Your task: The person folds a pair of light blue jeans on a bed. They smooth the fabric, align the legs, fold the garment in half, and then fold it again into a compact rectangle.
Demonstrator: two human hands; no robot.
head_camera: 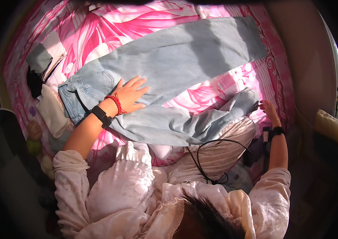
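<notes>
Light blue jeans (169, 62) lie across the bed in front of me, waistband to the left. The far leg is stretched out flat to the right; the near leg is bunched and wrinkled, partly over my knee. My left hand (130, 94) rests palm down on the seat of the jeans, beside a back pocket (97, 80), fingers spread. My right hand (269, 110) is at the right, next to the near leg's hem (252, 97), fingers slightly bent with nothing visible in them. Whether its fingertips touch the hem is hard to see.
The jeans lie on a pink patterned bedsheet (106, 33). Folded clothes, including a grey piece (38, 58) and a cream piece (52, 112), sit at the left edge. A black cable (198, 161) loops over my lap. A wall (300, 44) rises at the right.
</notes>
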